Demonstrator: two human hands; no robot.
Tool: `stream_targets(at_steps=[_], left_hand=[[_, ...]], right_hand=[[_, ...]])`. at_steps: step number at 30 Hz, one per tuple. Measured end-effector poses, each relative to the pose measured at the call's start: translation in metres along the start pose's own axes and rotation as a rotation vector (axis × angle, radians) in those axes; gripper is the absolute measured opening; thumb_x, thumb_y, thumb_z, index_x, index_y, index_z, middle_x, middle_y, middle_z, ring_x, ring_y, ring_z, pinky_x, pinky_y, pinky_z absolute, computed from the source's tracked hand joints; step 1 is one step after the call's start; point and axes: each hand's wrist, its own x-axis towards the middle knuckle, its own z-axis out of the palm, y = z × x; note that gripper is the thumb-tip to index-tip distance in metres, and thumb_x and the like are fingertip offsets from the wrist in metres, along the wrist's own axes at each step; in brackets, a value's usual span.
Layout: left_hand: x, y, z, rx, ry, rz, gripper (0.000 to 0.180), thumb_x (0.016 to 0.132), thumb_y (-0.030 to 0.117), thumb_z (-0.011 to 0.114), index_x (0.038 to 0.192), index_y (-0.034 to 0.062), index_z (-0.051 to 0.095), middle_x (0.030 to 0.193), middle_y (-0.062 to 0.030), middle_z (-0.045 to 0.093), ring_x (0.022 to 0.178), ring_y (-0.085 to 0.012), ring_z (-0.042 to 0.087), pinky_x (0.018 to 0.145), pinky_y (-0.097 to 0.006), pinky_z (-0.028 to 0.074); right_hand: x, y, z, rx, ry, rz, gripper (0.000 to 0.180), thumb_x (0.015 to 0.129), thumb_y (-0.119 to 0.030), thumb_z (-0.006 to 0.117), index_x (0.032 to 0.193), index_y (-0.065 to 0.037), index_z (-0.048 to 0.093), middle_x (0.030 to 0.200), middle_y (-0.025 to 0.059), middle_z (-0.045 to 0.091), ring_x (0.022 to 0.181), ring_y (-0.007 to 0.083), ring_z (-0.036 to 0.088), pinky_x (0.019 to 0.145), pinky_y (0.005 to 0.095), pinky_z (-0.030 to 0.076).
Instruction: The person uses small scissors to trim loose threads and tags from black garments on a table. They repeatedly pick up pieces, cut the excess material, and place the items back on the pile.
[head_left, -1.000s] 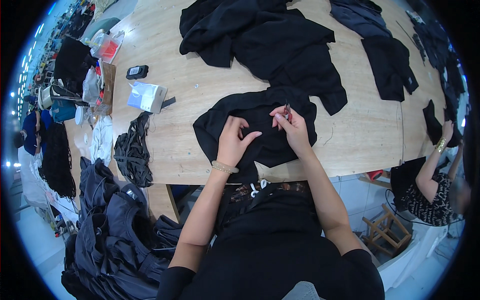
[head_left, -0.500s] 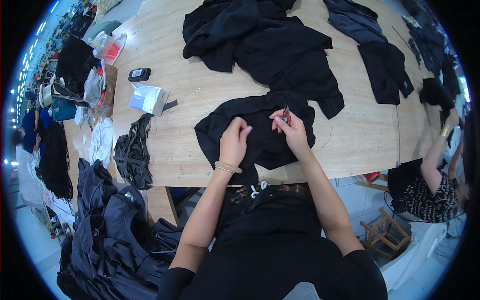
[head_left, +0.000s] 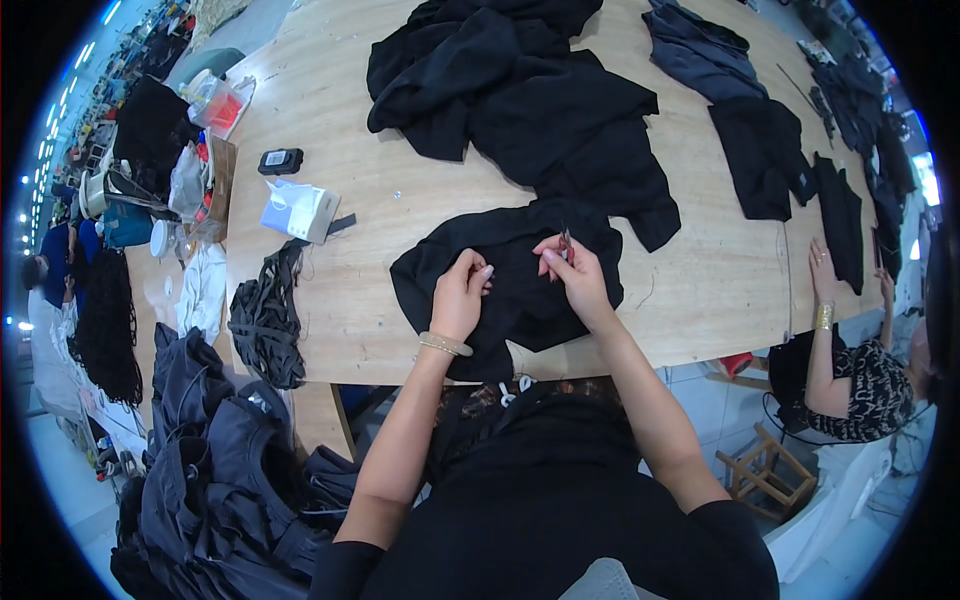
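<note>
A black garment (head_left: 520, 310) lies bunched on the wooden table close to my body. My left hand (head_left: 462, 292) is closed at its left part, thumb and fingers pinching the cloth. In my right hand (head_left: 580, 278), over the same garment, are small thread snips (head_left: 566, 245) with reddish handles, their points upward. The fingers of that hand curl around the snips and partly hide them. Whether the right fingertips also grip cloth, I cannot make out.
More black garments (head_left: 560, 110) lie heaped beyond. To the left are a tissue box (head_left: 300, 212), a small black device (head_left: 281, 161), dark strips (head_left: 268, 318) and piled dark clothes (head_left: 230, 480). At right, a co-worker's hand (head_left: 820, 265) rests beside a black piece (head_left: 840, 225); a wooden stool (head_left: 768, 472) stands below.
The view has shifted slightly. My hands stay over the garment, the left fingers a little differently bent. The co-worker has lowered a black piece onto the table at right.
</note>
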Motion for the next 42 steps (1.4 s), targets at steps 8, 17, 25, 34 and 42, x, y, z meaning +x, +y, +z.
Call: stream_targets(at_steps=[8,17,25,34,42], left_hand=[[0.003,-0.002,-0.007,-0.269,-0.057,-0.055,0.011,0.104,0.011,0.048,0.097,0.0033,0.049,0.091,-0.0078,0.068,0.08,-0.0122,0.065,0.072,-0.026,0.053],[-0.011,0.016,-0.043,-0.679,-0.172,-0.171,0.018,0.108,0.021,0.042,0.099,0.0063,0.048,0.097,-0.0105,0.067,0.08,-0.0133,0.064,0.073,-0.024,0.053],[-0.028,0.013,0.017,0.392,0.166,0.155,0.03,0.078,0.019,0.081,0.095,0.0038,0.062,0.091,-0.0095,0.059,0.082,-0.0279,0.06,0.072,-0.036,0.049],[-0.021,-0.002,-0.019,-0.456,-0.095,-0.117,0.013,0.101,0.018,0.059,0.098,0.0056,0.055,0.103,-0.0014,0.063,0.095,-0.0078,0.052,0.086,-0.025,0.043],[-0.023,0.041,0.026,0.617,0.185,0.178,0.056,0.07,0.025,0.087,0.115,0.0081,0.058,0.107,-0.012,0.054,0.098,-0.0318,0.058,0.081,-0.039,0.05]], right_hand=[[0.004,0.003,-0.002,0.039,-0.01,0.012,0.014,0.1,-0.011,0.056,0.103,-0.001,0.065,0.079,0.0004,0.061,0.07,0.0042,0.051,0.065,0.0191,0.04],[0.004,-0.002,-0.007,0.047,-0.018,0.041,0.014,0.099,-0.013,0.057,0.103,-0.002,0.066,0.079,0.0007,0.063,0.07,0.0047,0.053,0.066,0.0201,0.041],[0.002,-0.002,-0.002,0.06,0.005,0.012,0.015,0.1,-0.013,0.057,0.103,-0.001,0.065,0.08,0.0008,0.062,0.071,0.0043,0.052,0.066,0.0198,0.041],[0.005,-0.004,-0.003,0.059,-0.02,0.01,0.015,0.1,-0.012,0.056,0.104,-0.001,0.065,0.08,0.0011,0.062,0.07,0.0047,0.052,0.066,0.0196,0.041],[0.005,-0.003,-0.002,0.05,-0.029,0.014,0.015,0.101,-0.012,0.056,0.104,-0.001,0.065,0.079,0.0005,0.062,0.07,0.0044,0.052,0.066,0.0197,0.041]])
